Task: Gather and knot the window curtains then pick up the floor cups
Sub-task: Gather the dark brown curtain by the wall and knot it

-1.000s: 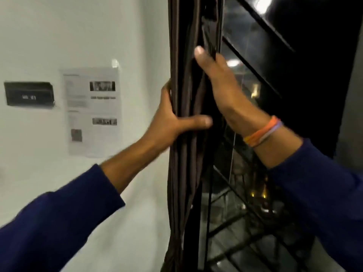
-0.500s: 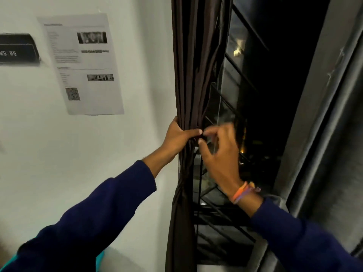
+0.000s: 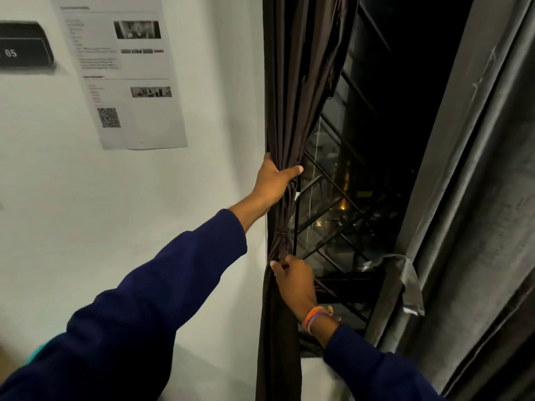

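Note:
A dark brown curtain hangs bunched at the left edge of the window. My left hand is closed around the gathered folds at mid height, thumb across the front. Below it the fabric is cinched into a tight twist. My right hand pinches the curtain just under that twist, with orange bands on its wrist. No cups are in view.
The dark window has a black diagonal grille behind the glass. A grey curtain with a loose tie hangs on the right. On the white wall to the left are a printed sheet and a black sign.
My right hand has dropped from beside the left hand to a lower spot on the curtain. The left hand keeps its grip on the bunch. The view has come closer.

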